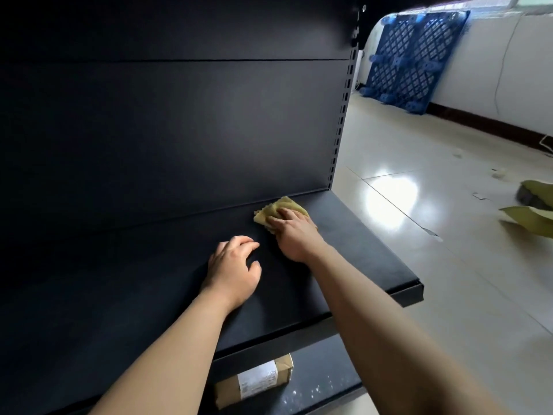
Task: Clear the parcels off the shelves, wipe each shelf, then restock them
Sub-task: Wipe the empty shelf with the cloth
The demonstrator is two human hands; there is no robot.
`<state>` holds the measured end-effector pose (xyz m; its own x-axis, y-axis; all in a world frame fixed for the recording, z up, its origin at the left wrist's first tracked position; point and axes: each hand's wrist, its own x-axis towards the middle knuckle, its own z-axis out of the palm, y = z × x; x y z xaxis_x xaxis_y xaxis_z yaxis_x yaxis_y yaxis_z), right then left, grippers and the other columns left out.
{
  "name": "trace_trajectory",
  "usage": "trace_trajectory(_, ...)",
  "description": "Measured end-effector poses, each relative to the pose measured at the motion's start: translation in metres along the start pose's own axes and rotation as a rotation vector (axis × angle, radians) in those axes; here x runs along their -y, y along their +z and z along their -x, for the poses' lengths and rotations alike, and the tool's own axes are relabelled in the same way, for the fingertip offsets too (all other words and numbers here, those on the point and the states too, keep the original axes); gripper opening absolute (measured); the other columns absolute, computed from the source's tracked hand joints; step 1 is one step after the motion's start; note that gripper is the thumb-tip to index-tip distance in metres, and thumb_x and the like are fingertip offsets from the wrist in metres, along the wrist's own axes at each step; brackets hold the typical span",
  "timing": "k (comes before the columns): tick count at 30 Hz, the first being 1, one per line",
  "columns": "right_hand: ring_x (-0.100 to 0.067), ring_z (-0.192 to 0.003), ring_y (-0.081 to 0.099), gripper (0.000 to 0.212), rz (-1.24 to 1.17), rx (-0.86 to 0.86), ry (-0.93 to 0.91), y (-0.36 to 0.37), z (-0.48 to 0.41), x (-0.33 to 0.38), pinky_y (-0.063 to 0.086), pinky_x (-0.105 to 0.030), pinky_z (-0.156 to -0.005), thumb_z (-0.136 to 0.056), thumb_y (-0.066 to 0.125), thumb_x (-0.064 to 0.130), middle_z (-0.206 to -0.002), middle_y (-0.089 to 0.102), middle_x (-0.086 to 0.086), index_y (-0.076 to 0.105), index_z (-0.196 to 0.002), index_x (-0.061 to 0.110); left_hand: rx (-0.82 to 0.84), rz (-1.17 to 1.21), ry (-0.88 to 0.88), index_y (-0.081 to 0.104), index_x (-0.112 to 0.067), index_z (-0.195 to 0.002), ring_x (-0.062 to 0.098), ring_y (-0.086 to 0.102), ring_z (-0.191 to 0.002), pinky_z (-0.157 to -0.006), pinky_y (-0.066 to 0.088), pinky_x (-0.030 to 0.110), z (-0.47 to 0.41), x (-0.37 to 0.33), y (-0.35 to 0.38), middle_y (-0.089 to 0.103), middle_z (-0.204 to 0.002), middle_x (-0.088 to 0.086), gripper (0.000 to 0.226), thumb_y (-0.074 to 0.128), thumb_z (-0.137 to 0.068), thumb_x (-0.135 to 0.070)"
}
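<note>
Black shelf (344, 235) at centre frame: we're wiping, right hand (294, 232) pressing yellow cloth (278, 209), left hand (233, 271) loosely spread; next, sweep leftward

The only print in view is a white label (258, 379) stuck on the brown parcel (254, 381) that lies on the lower shelf (323, 393), below the front lip of the black shelf (359, 235). The label carries a few lines of small dark print and a short row of larger grey characters near its right end, but all of it is too blurred and too small to read; no word, brand or number can be made out. Nothing else in view shows any writing, sign or number that can be told
</note>
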<state>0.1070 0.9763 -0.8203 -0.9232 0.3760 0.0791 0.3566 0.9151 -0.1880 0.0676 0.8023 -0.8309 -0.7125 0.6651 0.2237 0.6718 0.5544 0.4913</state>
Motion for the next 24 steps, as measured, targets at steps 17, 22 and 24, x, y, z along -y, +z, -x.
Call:
trace_trajectory(17,-0.034,-0.131,0.036,0.052,0.001,0.05,0.475,-0.024,-0.008,-0.097,0.025,-0.044,-0.108,-0.096,0.029,0.035,-0.155,0.024,-0.01,0.027,-0.147,0.044,-0.015,-0.044,0.014,0.055,-0.023,-0.132,0.015,0.04,-0.12,-0.106,0.03,0.029,-0.003,0.001,0.003,0.046,-0.134,-0.012,0.041,0.051,-0.091,-0.025)
trace_trajectory(22,-0.036,-0.125,0.042,0.048,0.043,0.022,0.487,-0.028,0.035,-0.093,0.03,-0.043,-0.104,-0.098,0.027,0.04,-0.15,0.029,-0.012,0.027,-0.146,0.043,-0.006,-0.065,0.006,0.055,-0.023,-0.132,0.016,0.039,-0.122,-0.106,0.029,0.029,-0.004,-0.001,0.003,0.046,-0.135,-0.011,0.041,0.05,-0.091,-0.025)
trace_trajectory(24,-0.037,-0.124,0.043,0.047,0.056,0.0,0.488,-0.027,0.051,-0.09,0.031,-0.044,-0.104,-0.099,0.027,0.041,-0.15,0.029,-0.012,0.026,-0.145,0.043,-0.011,-0.061,0.002,0.055,-0.023,-0.132,0.016,0.039,-0.122,-0.106,0.029,0.029,-0.004,0.0,0.004,0.046,-0.135,-0.011,0.041,0.049,-0.091,-0.025)
